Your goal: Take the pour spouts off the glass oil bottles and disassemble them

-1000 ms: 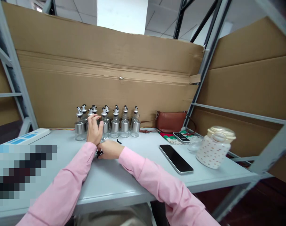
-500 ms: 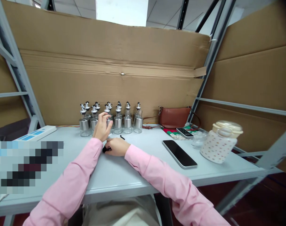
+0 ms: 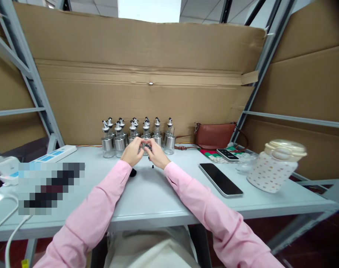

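1. Dark small part (image 3: 148, 147): located between the two hands, over the surface (image 3: 147, 201) and in front of the bottles (image 3: 119, 143); too small to identify further
2. Right hand (image 3: 157, 154): fingers bent inward and apparently closed on the dark small part; a fingertip pinch suits an item of this size
3. Left hand (image 3: 133, 152): fingers curled, tips facing those of the right hand. Whether they grip anything cannot be told; the pose is probably for steadying the part from the opposite side
4. Arms: both reach forward and converge, likely to allow fine two-handed handling
5. Loose pieces: a black round item (image 3: 133, 172) lies beside the left wrist and a tiny black piece (image 3: 152, 166) near the right hand, both within easy reach
6. Bottles: upright, spouts on top, grouped near the cardboard panel (image 3: 158, 48), which probably leaves working room in front
7. Phone (image 3: 221, 179) and lidded jar (image 3: 272, 175): set to the right, well apart from the hands, presumably outside the working zone
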Demonstrator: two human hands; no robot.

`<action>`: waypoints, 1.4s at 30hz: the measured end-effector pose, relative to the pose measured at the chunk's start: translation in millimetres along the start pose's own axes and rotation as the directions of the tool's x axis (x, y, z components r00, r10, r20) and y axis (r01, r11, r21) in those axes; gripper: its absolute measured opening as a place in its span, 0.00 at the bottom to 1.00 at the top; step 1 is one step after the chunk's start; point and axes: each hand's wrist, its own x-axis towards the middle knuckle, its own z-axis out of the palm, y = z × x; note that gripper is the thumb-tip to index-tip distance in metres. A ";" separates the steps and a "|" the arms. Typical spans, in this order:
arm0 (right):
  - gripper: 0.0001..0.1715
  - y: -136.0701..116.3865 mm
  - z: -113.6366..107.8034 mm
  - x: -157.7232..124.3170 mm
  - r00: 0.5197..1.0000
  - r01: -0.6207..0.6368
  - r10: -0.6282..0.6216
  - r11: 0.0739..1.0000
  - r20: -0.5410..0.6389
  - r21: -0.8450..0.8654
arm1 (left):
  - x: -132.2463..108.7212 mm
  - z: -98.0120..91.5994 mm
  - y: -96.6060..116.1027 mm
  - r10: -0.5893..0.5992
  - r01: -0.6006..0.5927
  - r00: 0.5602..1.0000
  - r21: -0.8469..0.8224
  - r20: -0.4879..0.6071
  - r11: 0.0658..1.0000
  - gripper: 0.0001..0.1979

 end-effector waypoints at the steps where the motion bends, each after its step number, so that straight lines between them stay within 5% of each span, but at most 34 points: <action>1: 0.10 2.3 -0.3 -0.6 1.000 -0.024 0.024 0.999 -0.019 0.022 | -1.0 2.4 1.7 0.002 -0.003 0.998 0.012 0.066 1.000 0.14; 6: 0.13 5.7 5.2 -5.6 0.994 -0.092 0.096 0.994 -0.059 0.062 | -4.6 14.9 14.7 -0.111 0.048 0.938 0.194 0.329 0.980 0.14; 15: 0.20 -3.3 -4.8 -4.8 0.988 0.140 -0.121 0.969 0.101 -0.205 | 0.4 10.3 12.1 -0.316 0.204 0.927 0.433 0.205 0.878 0.11; 21: 0.19 4.0 -15.2 -0.2 0.956 0.292 -0.261 0.846 0.133 -0.447 | 5.1 6.9 12.4 -0.309 0.194 0.913 0.381 0.266 0.904 0.15; 26: 0.19 4.3 -17.8 0.1 0.949 0.298 -0.309 0.808 0.066 -0.509 | 3.3 11.0 13.8 -0.241 0.139 0.913 0.303 0.329 0.943 0.11; 30: 0.22 2.2 -25.5 2.2 0.972 0.168 -0.229 0.814 -0.042 -0.556 | 1.1 12.4 8.4 -0.071 -0.048 0.887 0.245 0.455 0.968 0.09; 35: 0.16 22.4 -27.4 5.6 0.999 0.020 -0.038 0.853 -0.023 -0.521 | 2.1 3.9 -1.9 -0.128 0.056 0.946 0.238 0.297 0.970 0.13; 42: 0.08 55.1 -30.1 5.6 0.982 -0.160 0.187 0.859 0.006 -0.487 | -0.3 3.7 -3.1 -0.133 0.055 0.939 0.242 0.319 0.969 0.11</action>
